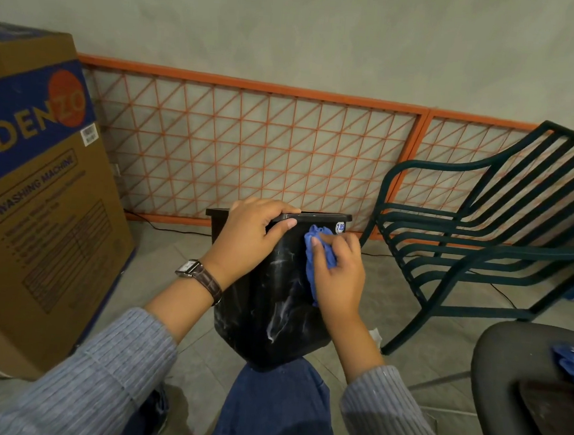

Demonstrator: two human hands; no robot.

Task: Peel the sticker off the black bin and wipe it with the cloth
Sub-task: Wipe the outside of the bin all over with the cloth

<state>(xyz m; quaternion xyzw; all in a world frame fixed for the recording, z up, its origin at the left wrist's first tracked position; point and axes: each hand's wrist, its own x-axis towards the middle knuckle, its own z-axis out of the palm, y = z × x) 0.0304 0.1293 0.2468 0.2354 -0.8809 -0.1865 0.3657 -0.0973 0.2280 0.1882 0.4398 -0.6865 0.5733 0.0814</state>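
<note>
A black bin (271,305) rests tilted on my knee, its near side streaked with white marks. My left hand (253,235) grips the bin's top rim, thumb over the edge. My right hand (338,273) presses a blue cloth (314,250) flat against the bin's upper side. A small white and blue price sticker (340,227) sits on the bin just under the rim, right above my right hand's fingertips.
A large cardboard washing-machine box (38,177) stands at the left. An orange wire grid (249,152) leans on the wall behind. A dark green metal chair (484,226) is at the right. A black seat (507,372) at lower right holds another blue cloth (572,366).
</note>
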